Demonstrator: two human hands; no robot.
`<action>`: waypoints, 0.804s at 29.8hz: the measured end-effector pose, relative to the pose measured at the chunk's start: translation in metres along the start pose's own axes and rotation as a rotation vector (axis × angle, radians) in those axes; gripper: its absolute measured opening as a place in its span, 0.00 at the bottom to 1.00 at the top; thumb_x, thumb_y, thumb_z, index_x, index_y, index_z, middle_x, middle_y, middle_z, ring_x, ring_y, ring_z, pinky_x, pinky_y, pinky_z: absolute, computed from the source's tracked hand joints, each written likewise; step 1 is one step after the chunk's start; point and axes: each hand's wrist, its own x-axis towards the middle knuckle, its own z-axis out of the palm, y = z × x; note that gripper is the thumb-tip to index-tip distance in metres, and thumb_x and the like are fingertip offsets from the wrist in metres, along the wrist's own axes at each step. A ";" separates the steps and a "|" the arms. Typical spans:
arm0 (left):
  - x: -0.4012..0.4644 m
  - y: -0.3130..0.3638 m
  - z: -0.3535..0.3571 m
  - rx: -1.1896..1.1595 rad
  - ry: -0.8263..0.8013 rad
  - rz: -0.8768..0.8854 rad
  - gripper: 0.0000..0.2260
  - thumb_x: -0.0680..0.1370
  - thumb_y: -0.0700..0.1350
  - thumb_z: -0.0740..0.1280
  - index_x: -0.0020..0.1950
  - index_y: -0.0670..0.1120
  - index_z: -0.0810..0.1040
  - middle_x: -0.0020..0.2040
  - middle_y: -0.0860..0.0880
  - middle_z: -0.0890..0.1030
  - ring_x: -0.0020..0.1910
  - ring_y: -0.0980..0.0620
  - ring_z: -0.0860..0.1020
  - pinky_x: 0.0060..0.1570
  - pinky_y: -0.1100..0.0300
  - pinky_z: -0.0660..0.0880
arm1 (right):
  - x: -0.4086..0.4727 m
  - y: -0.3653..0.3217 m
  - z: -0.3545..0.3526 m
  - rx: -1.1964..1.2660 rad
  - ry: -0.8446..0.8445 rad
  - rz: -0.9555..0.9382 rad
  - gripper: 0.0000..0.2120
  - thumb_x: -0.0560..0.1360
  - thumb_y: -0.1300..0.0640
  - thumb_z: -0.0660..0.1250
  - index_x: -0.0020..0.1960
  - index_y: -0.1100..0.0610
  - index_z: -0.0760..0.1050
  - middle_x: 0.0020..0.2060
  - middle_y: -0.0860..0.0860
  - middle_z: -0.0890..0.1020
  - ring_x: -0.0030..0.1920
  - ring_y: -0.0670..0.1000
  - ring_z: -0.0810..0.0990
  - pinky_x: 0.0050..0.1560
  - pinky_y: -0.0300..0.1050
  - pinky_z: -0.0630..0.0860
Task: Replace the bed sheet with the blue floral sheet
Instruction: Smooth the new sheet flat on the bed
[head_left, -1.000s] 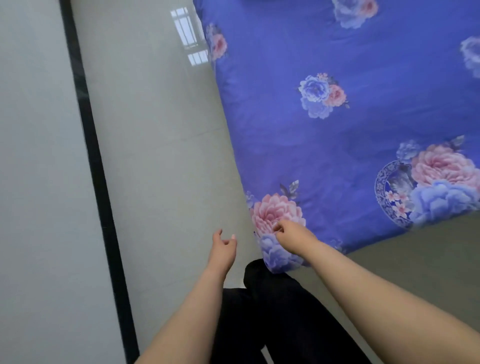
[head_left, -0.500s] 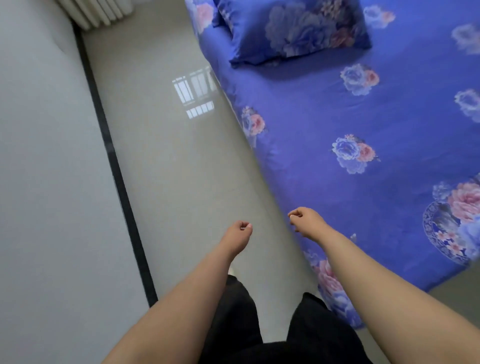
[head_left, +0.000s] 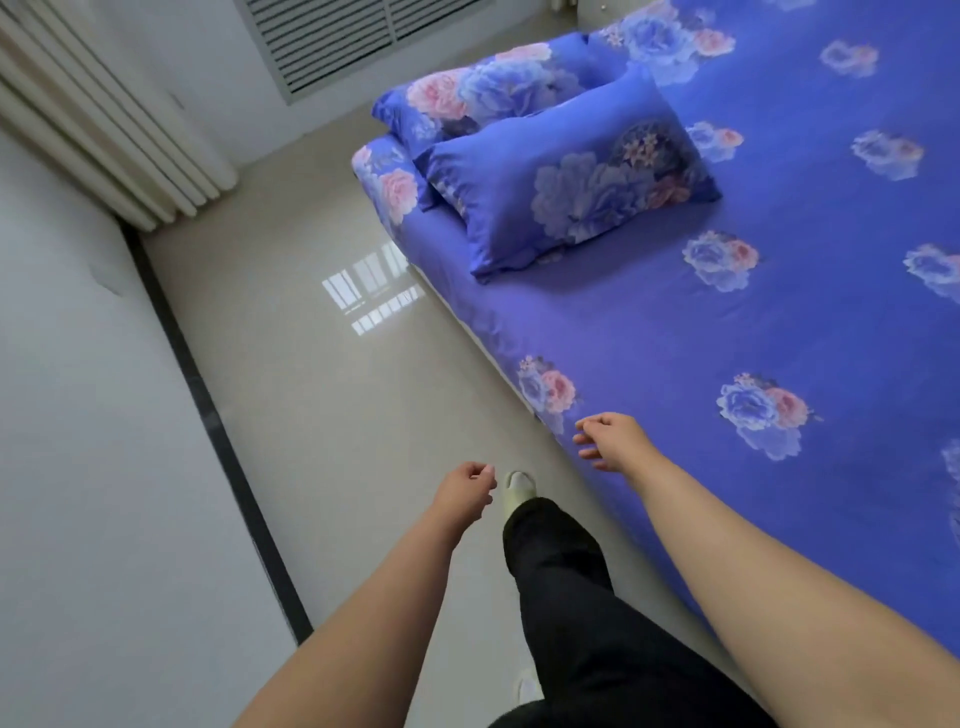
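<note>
The blue floral sheet (head_left: 727, 332) lies spread flat over the bed on the right, its left edge hanging down the bed's side. Two matching floral pillows (head_left: 566, 171) sit stacked at the head of the bed. My right hand (head_left: 613, 439) hovers over the bed's left edge with fingers loosely curled, holding nothing. My left hand (head_left: 465, 493) hangs over the floor beside the bed, fingers loosely curled and empty.
A glossy beige floor (head_left: 322, 395) runs between the bed and a white wall with a black skirting strip (head_left: 208, 410). A white radiator (head_left: 98, 130) and a louvred vent (head_left: 332, 41) stand at the far end. My dark-trousered leg and pale slipper (head_left: 519, 488) step forward.
My right hand let go of the sheet's corner. Both hands now hang empty as the view lifts along the bedside, bringing the pillows and head of the bed into sight.
</note>
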 end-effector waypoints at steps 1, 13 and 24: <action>0.017 0.016 -0.015 -0.008 0.002 0.009 0.09 0.82 0.47 0.57 0.56 0.44 0.73 0.49 0.48 0.77 0.44 0.51 0.75 0.37 0.63 0.70 | 0.016 -0.020 0.010 0.015 -0.011 0.007 0.06 0.80 0.61 0.58 0.52 0.60 0.73 0.40 0.55 0.77 0.31 0.49 0.72 0.31 0.39 0.66; 0.172 0.171 -0.214 -0.153 0.109 -0.098 0.10 0.82 0.47 0.58 0.58 0.45 0.73 0.52 0.48 0.78 0.46 0.51 0.76 0.40 0.61 0.71 | 0.183 -0.292 0.117 0.123 -0.138 0.123 0.05 0.79 0.59 0.59 0.54 0.57 0.71 0.38 0.51 0.77 0.36 0.49 0.75 0.37 0.42 0.71; 0.388 0.345 -0.387 0.167 0.059 0.047 0.07 0.81 0.45 0.58 0.54 0.44 0.74 0.47 0.47 0.78 0.39 0.52 0.73 0.36 0.61 0.68 | 0.334 -0.444 0.208 0.772 0.085 0.339 0.17 0.80 0.54 0.59 0.68 0.57 0.66 0.47 0.54 0.75 0.40 0.53 0.75 0.40 0.47 0.73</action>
